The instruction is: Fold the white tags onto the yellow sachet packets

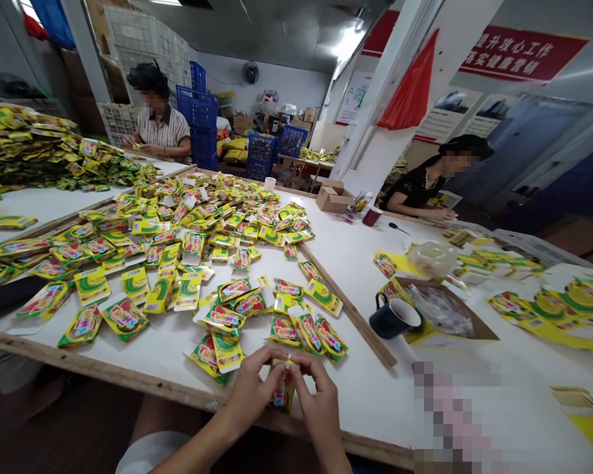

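Close to the table's front edge, my left hand (255, 388) and my right hand (317, 395) pinch the top end of a small printed carton (282, 394). The carton stands on end between them, and its yellow, red and green front shows below my thumbs. Fingers of both hands meet over its top flap, so the flap is mostly hidden. Just beyond my hands lie more of these cartons (306, 329), some with white end flaps sticking out. To the left a broad heap of the same cartons (197, 224) spreads over the white table (168, 362).
A wooden strip (350, 306) divides the table right of the heap. Beyond it are a dark mug (394, 316), an open box (474, 329) with clear plastic, and flat carton sheets (558, 309). Two people sit farther back, one at left (163, 128), one at right (420, 178).
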Demonstrator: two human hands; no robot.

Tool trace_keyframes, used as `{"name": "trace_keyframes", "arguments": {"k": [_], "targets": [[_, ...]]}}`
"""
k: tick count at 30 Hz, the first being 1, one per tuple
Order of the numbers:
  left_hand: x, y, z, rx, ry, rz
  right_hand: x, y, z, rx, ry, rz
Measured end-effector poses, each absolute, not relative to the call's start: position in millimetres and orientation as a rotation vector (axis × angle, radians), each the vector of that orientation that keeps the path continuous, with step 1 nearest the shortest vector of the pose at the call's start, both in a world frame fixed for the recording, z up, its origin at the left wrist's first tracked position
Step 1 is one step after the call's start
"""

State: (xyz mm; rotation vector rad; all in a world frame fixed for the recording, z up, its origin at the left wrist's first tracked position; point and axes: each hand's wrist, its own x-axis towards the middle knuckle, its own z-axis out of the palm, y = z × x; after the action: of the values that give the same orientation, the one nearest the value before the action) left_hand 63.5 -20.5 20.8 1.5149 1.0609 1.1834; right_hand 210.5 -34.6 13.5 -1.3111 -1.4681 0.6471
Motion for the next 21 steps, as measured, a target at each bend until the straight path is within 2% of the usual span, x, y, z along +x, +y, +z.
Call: {"name": "trace_keyframes", "arguments": {"k": [8, 17, 21], "targets": [[68.6, -13.7, 21.2, 1.405, 1.127, 1.162, 208.0, -29.2, 22.2, -1.389, -1.430, 0.746], [64.5, -27.7, 7.8, 1.439, 1.053, 1.173, 208.1, -39.2, -2.8, -1.269, -1.358, 0.867], [61.1, -44.0, 14.3, 1.618, 1.101, 1.170, 212.9, -50.9, 3.6, -1.339, -1.349, 0.760]]}}
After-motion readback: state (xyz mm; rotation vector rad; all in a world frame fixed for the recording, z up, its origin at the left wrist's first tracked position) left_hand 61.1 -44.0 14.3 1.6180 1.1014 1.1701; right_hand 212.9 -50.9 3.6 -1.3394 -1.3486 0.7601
